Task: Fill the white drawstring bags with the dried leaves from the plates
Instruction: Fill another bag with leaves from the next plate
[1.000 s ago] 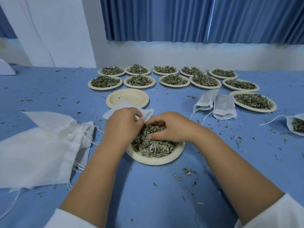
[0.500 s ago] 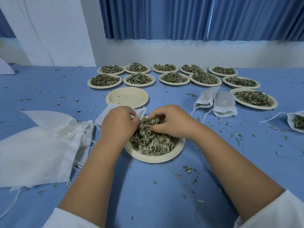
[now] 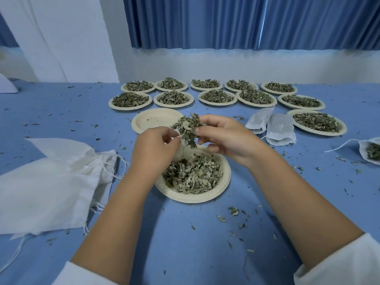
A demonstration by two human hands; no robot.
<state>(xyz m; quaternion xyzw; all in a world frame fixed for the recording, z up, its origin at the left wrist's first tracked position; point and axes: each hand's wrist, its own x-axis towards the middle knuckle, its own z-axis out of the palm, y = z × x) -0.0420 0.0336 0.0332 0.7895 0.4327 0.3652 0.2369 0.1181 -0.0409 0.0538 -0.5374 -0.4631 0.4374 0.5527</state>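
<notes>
My right hand [image 3: 224, 138] pinches a clump of dried leaves [image 3: 187, 128] and holds it above the near plate [image 3: 225, 182], which is still about half full of leaves [image 3: 193, 175]. Right beside the clump, my left hand [image 3: 156, 147] has its fingers curled round the mouth of a small white drawstring bag [image 3: 182, 143]. Only a sliver of that bag shows between my hands; the hand hides the rest. The clump hangs right at the bag's opening.
An empty plate [image 3: 152, 120] lies just behind my hands. Several plates of leaves [image 3: 218, 96] line the back and right. Two filled bags [image 3: 281, 130] lie at the right, another bag [image 3: 370, 151] at the edge. A heap of empty bags [image 3: 51, 182] covers the left.
My right hand has lifted off the plate with a clump of leaves. My left hand has risen with the bag, which is now mostly hidden.
</notes>
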